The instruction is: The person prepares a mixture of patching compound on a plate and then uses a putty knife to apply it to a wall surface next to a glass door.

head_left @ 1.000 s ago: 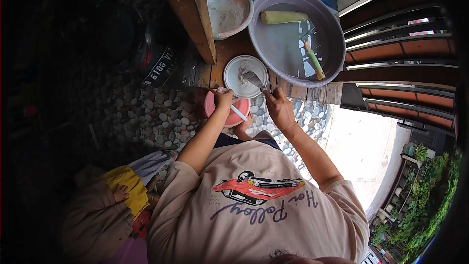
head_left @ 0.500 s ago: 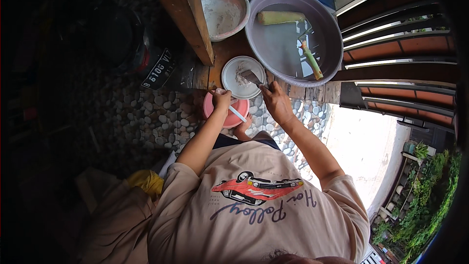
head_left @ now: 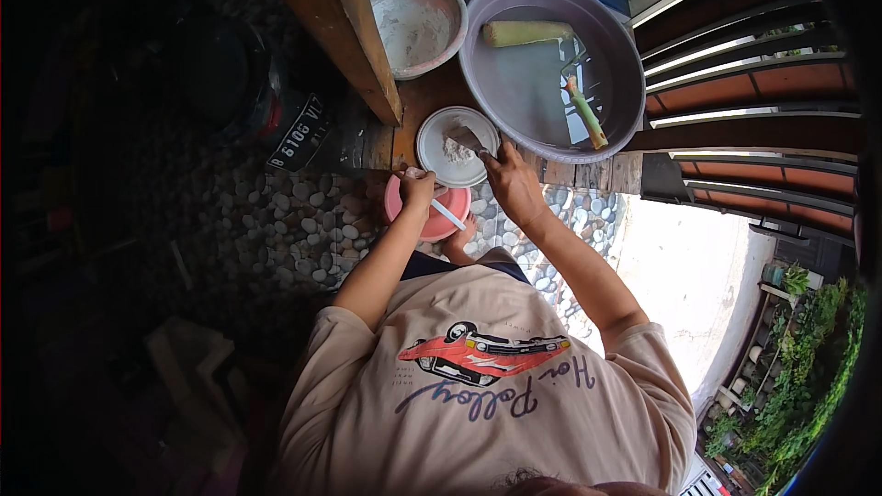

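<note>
White powder [head_left: 455, 152] could spill if our right hand [head_left: 513, 182], gripping scraper [head_left: 469, 139], presses hard, tipping dish [head_left: 433, 149]; what left hand [head_left: 418, 189] grasps, we cannot tell.

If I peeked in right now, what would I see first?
Probably the purple tub at the top, with a paint roller in its water. Below it, the right hand holds a scraper at a white dish. Next comes the red car printed on the shirt near the bottom.
</note>
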{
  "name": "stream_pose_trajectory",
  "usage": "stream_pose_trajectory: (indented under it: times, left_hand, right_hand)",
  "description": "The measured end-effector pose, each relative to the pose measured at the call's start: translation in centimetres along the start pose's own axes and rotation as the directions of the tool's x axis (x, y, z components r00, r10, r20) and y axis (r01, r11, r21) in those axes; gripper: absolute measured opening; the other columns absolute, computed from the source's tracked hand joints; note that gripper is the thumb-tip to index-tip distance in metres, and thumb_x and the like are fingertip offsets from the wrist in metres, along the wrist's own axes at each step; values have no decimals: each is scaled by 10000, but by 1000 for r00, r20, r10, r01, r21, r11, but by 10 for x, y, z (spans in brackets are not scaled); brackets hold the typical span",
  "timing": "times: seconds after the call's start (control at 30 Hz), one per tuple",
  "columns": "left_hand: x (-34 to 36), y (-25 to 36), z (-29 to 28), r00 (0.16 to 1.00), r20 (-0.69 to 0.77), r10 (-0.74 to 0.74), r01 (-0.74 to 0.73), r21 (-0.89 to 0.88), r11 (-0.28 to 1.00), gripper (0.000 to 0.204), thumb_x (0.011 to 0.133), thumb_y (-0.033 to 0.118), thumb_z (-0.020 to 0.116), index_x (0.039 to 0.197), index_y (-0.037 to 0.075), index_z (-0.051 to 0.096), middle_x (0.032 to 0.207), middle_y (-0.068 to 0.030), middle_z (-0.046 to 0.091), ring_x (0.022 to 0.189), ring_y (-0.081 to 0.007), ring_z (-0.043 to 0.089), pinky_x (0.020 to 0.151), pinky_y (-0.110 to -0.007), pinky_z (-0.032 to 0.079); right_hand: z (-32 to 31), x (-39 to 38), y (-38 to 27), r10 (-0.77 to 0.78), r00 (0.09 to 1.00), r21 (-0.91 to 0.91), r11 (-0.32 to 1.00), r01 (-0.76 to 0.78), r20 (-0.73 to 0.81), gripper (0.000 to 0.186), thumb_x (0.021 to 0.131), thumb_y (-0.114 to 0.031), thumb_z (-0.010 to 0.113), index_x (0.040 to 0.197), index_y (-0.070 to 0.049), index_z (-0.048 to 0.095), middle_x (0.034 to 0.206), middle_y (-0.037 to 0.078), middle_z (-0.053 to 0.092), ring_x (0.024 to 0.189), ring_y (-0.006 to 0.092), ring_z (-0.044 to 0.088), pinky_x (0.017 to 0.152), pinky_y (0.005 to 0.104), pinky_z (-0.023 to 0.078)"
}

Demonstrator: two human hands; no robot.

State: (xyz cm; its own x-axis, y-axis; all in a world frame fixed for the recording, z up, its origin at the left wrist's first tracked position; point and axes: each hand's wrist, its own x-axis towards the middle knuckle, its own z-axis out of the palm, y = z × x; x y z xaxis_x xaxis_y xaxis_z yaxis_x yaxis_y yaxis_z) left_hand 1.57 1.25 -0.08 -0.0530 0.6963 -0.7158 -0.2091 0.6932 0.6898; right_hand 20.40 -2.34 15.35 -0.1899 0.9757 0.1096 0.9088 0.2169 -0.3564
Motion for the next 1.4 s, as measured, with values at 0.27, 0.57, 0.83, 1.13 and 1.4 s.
stream_pose_trajectory:
  times: [0.27,0.57,0.83,1.13,1.4]
  left_hand:
    - [0,-1,0,1000,-13,-2,2,-21,1000,97,854,-32,564,911,-36,486,842,-147,597,683,-257,671,623,-367,637]
    - [-2,1,2,1000,6,16,-16,-25,1000,88,849,-42,567,897,-37,493,835,-153,603,675,-266,676,614,-362,637]
    - [2,-3,0,1000,-16,9,-10,-31,999,93,845,-43,563,898,-30,488,820,-140,591,648,-244,661,613,-368,634]
    - [0,0,2,1000,-7,3,-3,-21,1000,90,848,-37,561,893,-30,484,807,-131,582,647,-227,648,620,-368,634]
    - [0,-1,0,1000,-19,13,-13,-23,1000,93,847,-31,572,879,-45,486,812,-150,595,642,-245,663,610,-356,634]
  right_hand:
    - [-6,-2,-3,-57,991,-10,998,58,119,301,828,-59,535,1110,-28,633,991,180,519,935,328,586,732,400,539]
    - [-3,26,-1,-25,999,-24,999,26,45,256,832,-54,526,1064,-24,629,1027,191,513,989,351,581,775,410,535]
    - [-14,12,-1,-79,989,-25,996,83,128,233,830,-63,532,1037,-23,630,1033,186,511,1001,350,575,782,415,534]
    - [1,36,-3,-57,992,-40,997,61,111,204,840,-70,526,1008,-18,629,1040,178,520,1002,348,575,785,427,534]
    - [-18,15,1,-69,991,-63,995,77,117,226,831,-56,533,1032,-14,627,1047,175,516,988,341,577,772,412,538]
